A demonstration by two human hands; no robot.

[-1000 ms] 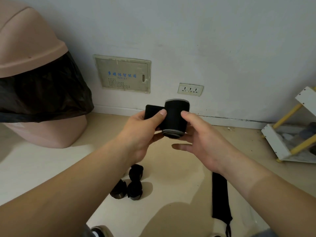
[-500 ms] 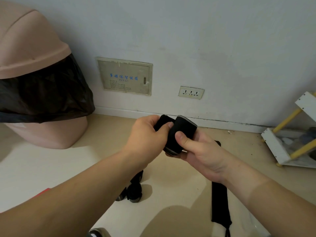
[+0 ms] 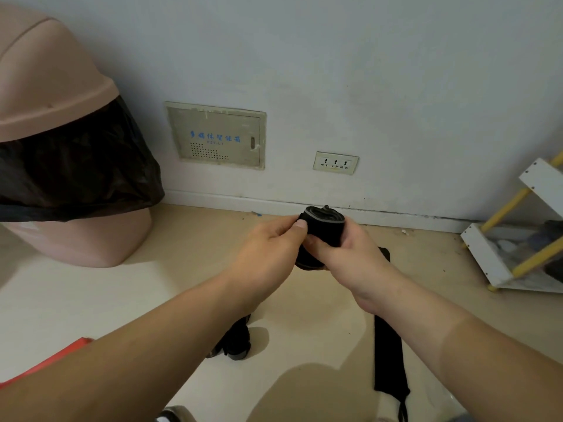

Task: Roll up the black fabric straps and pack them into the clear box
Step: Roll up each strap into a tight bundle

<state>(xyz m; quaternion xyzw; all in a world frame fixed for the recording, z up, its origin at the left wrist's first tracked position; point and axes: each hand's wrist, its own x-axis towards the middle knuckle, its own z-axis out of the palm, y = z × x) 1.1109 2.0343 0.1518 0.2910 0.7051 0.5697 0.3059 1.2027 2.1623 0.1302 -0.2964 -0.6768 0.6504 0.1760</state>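
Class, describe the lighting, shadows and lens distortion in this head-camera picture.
Head view: soft light, no glare; a broad shadow darkens the floor near the bottom edge; the rolled strap is sharp but nearly featureless black; the forearms swell toward the corners, wide-angle stretch.

Floor (image 3: 182,281): pale beige, smooth. A pink swing-lid bin (image 3: 76,239) stood on it. Right of the bin, nearer the camera, sat a cluster of rolled black straps (image 3: 236,342), partly hidden. Further right of the bin an unrolled black strap (image 3: 390,357) lay flat. Far right of the bin stood a white-and-yellow rack (image 3: 486,261).
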